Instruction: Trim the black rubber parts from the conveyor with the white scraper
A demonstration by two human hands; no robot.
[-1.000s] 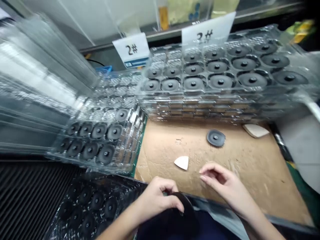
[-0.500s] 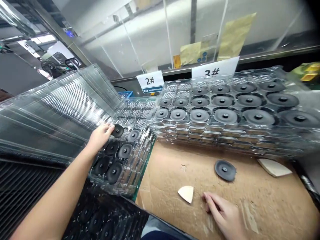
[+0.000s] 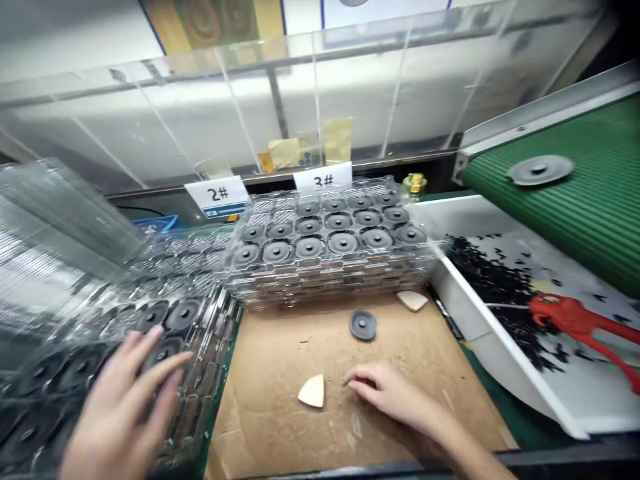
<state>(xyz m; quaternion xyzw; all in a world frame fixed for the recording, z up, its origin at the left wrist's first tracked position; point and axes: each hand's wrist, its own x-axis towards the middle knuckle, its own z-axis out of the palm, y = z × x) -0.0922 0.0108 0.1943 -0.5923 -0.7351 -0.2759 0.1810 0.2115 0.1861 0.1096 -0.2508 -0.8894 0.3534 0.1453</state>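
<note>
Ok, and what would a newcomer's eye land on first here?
Likely the red hand tool at the right, vivid over the white tray with its black scraps; above it in the view, a gray disc lies on the green ribbed belt. Next, the blurred left hand, fingers spread over dark discs at lower left, then the right hand above the cardboard.

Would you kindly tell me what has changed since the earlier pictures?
The left hand has let go of the dark disc, now in the left tray, and drawn back open toward the wearer. The right hand stays over the cardboard; the loose disc and both pale wedges lie unmoved.
</note>
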